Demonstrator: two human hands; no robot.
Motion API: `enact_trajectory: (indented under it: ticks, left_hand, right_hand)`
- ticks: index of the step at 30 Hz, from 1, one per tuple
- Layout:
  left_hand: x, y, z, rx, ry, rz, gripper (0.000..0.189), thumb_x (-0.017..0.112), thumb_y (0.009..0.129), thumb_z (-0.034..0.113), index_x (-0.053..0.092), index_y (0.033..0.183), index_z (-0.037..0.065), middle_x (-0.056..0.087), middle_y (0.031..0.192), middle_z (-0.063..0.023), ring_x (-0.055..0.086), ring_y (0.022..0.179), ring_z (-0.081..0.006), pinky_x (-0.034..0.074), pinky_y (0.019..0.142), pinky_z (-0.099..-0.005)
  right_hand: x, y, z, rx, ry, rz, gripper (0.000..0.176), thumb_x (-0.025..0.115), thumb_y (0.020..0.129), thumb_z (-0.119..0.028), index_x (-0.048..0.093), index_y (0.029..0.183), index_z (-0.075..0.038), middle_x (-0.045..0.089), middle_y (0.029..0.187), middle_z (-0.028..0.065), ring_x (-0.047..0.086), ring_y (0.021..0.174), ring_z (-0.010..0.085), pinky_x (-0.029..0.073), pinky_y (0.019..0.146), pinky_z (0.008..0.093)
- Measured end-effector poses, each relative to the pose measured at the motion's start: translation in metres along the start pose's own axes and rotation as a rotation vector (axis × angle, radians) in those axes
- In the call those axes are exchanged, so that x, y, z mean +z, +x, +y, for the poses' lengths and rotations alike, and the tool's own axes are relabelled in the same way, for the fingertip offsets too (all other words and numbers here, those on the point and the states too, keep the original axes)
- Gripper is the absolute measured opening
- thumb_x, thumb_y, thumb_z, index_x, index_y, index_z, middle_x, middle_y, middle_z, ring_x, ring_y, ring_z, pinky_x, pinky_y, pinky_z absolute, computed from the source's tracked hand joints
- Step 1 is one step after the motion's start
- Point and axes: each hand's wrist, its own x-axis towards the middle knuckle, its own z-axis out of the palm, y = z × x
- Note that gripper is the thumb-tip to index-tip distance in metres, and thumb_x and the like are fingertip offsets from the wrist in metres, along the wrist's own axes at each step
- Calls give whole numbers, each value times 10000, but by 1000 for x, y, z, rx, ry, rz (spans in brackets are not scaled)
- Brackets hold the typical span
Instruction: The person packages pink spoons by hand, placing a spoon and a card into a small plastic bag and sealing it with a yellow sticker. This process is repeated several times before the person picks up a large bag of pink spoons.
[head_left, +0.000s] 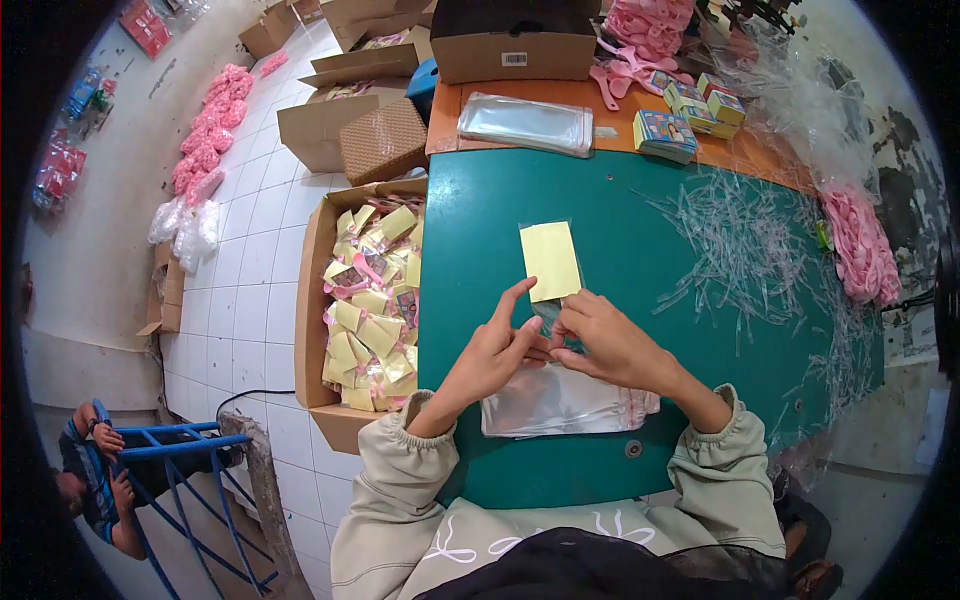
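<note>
A yellow card [550,262] lies inside a clear plastic bag [547,312] on the green table. The open end of the bag points toward me, between my hands. My left hand [497,345] pinches the bag's near end with thumb and fingers, its index finger stretched to the card's lower left corner. My right hand [612,345] is closed at the bag's near right side, with fingertips curled against the plastic. Just below both hands lies a stack of clear plastic bags [560,405], partly covered by them.
At left stands a cardboard box [312,330] full of packed yellow cards and pink spoons. Plastic strips [730,250] litter the green table's [470,210] right side. Behind are more bags [525,122], card stacks [665,135] and pink spoons [622,75]. Another person [105,480] sits lower left.
</note>
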Motion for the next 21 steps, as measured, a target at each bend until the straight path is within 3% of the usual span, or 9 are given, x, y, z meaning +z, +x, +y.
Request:
enact_trajectory:
  ticks: [6, 10, 12, 14, 17, 18, 20, 21]
  left_hand:
    - [1, 9, -1, 46, 170, 69, 532, 479, 932, 115, 207, 1389, 119, 635, 834, -111, 616, 775, -131, 536, 675, -277]
    - [4, 14, -5, 86, 197, 112, 556, 506, 904, 45, 225, 1379, 111, 636, 836, -116, 618, 777, -128, 534, 664, -266]
    - [3, 16, -5, 106, 174, 151, 531, 495, 900, 25, 241, 1362, 91, 643, 845, -124, 633, 789, -144, 540, 672, -271]
    - [-4, 19, -9, 158, 72, 188, 486, 472, 903, 18, 259, 1338, 56, 656, 843, -131, 651, 796, -163, 552, 682, -282]
    - [-12, 14, -6, 31, -71, 21, 434, 467, 920, 51, 312, 1325, 71, 628, 962, -147, 628, 907, -178, 525, 732, -274]
    - [-11, 13, -5, 10, -64, -2, 393, 463, 926, 65, 346, 1301, 62, 623, 982, -138, 622, 922, -172, 521, 739, -272]
    - [-9, 12, -3, -32, -51, -49, 324, 454, 936, 92, 414, 1254, 44, 614, 1024, -120, 610, 952, -161, 514, 753, -266]
    - [-9, 13, -2, -21, -52, -67, 292, 454, 938, 101, 442, 1223, 37, 610, 1036, -109, 604, 965, -157, 510, 757, -260]
  right_hand:
    - [0, 0, -5, -70, -39, -38, 131, 640, 722, -118, 531, 769, -63, 512, 820, 81, 502, 835, 252, 380, 725, 370]
    - [-3, -2, 2, -156, 59, -185, 143, 638, 785, -152, 522, 788, -68, 483, 785, 56, 488, 771, 218, 369, 729, 343]
    - [-29, -3, -1, -158, 195, -374, 150, 607, 818, -184, 524, 804, -60, 481, 779, 66, 487, 775, 211, 380, 720, 353]
    - [-57, -11, 5, -214, 350, -406, 175, 609, 841, -214, 529, 812, -60, 473, 763, 45, 484, 735, 183, 399, 679, 330]
    - [-128, -38, 43, -210, 512, -313, 166, 641, 819, -190, 547, 813, -52, 504, 771, 34, 498, 725, 141, 422, 637, 291]
    - [-155, -59, 64, 120, 604, -235, 155, 632, 810, -159, 566, 840, -22, 553, 815, 61, 523, 771, 153, 440, 677, 303]
    - [-189, -77, 109, 385, 37, 141, 140, 598, 796, -93, 593, 889, 12, 577, 1016, 134, 569, 889, 212, 466, 754, 350]
    - [-185, -79, 111, 530, -232, 178, 197, 586, 780, -65, 565, 963, 4, 530, 1087, 159, 538, 959, 254, 448, 808, 371]
